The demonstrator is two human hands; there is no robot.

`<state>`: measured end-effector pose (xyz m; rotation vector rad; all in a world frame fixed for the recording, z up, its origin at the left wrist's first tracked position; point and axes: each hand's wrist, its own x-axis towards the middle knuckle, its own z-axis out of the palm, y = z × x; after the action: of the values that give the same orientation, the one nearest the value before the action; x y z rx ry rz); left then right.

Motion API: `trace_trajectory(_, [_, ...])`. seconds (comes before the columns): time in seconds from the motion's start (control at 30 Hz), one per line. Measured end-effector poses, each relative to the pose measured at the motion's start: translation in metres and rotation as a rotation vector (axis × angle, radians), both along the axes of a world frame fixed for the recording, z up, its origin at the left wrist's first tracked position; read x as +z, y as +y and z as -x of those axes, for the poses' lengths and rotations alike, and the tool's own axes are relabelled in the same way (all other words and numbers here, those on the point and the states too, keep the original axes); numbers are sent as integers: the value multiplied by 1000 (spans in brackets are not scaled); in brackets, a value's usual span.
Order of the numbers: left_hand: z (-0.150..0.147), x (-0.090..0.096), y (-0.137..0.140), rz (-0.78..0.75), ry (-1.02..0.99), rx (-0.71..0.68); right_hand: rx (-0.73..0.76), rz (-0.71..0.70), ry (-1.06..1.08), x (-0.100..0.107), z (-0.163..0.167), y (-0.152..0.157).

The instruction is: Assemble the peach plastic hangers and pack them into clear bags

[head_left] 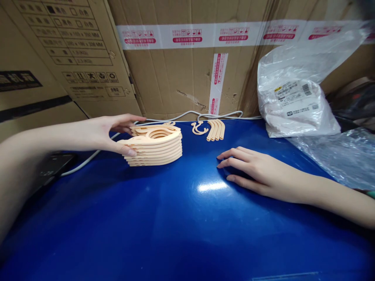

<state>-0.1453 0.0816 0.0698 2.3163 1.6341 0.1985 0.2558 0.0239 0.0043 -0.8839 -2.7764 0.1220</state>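
A neat stack of cream plastic folding hangers (155,150) lies on the blue tabletop (164,218), left of centre. My left hand (113,132) is around the stack's left end, thumb against the near side and fingers behind it, partly hidden. Right of the stack are loose cream hook pieces (199,128), and beside them several short curved hanger arms (216,130) lie side by side. My right hand (253,169) rests palm down on the table, in front and to the right of those pieces, with fingers apart and nothing held.
Tall cardboard boxes (175,78) stand along the back and left. A white cable (187,114) runs along the rear edge and down the left. At far left lies a dark phone (54,168), partly behind my forearm. A plastic mailing bag (295,97) and clear plastic film (331,152) occupy the right.
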Motion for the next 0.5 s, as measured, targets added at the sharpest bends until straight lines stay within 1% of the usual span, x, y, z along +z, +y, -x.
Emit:
trace_trajectory(0.3, [-5, 0, -2, -39, 19, 15, -1, -8, -24, 1, 0, 0])
trace_trajectory(0.5, [-17, -1, -6, -50, -12, 22, 6, -9, -14, 1, 0, 0])
